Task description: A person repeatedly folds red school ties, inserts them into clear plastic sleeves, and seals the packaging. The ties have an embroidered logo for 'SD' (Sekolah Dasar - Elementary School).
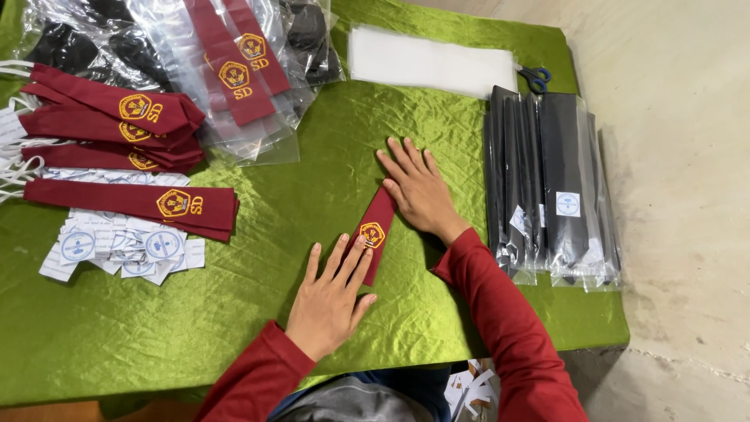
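Observation:
A maroon necktie (376, 227) with a gold embroidered badge lies on the shiny green cloth (234, 312) in the middle of the table. My left hand (330, 297) lies flat with its fingers spread, fingertips pressing the tie's lower end beside the badge. My right hand (419, 187) lies flat over the tie's upper end, fingers apart and pointing away from me. Both sleeves are dark red. Most of the tie's upper part is hidden under my right hand.
Several more maroon ties (117, 125) are stacked at the left, above a pile of small white paper tags (125, 246). Bagged ties in clear plastic (234, 70) lie at the back. Black bagged ties (551, 180) sit at the right, near white sheets (430, 62) and blue-handled scissors (536, 77).

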